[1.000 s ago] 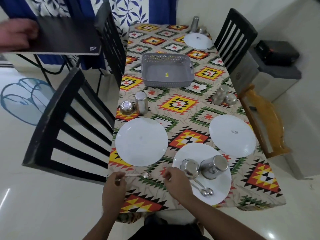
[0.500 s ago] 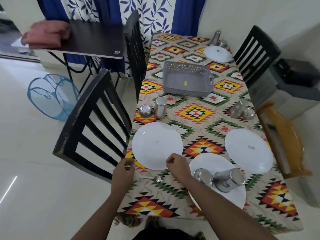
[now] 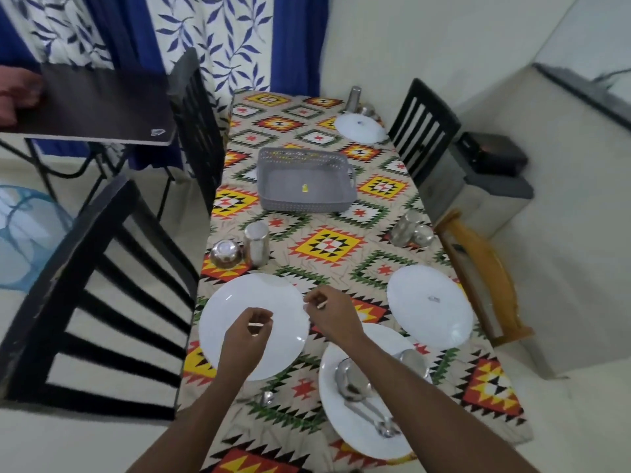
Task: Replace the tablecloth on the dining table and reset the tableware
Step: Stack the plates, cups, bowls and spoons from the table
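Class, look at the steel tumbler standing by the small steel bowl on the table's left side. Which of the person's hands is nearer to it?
Left, narrowly. The left hand hovers over the plate directly below the tumbler. The right hand sits at that plate's right edge, further right of the tumbler.

We see a room with pale cream walls and a shiny light floor. At the far left hang blue curtains with white parts full of blue leaves. Two black chairs with slats stand on the left, one near and one far. Another black chair stands far on the right, and a brown wooden chair stands nearer on that side. A dark little side table on thin black legs is far left, with something pink on it. A blue see-through thing sits on the floor at the left. A grey box with a black thing on top is on the right.
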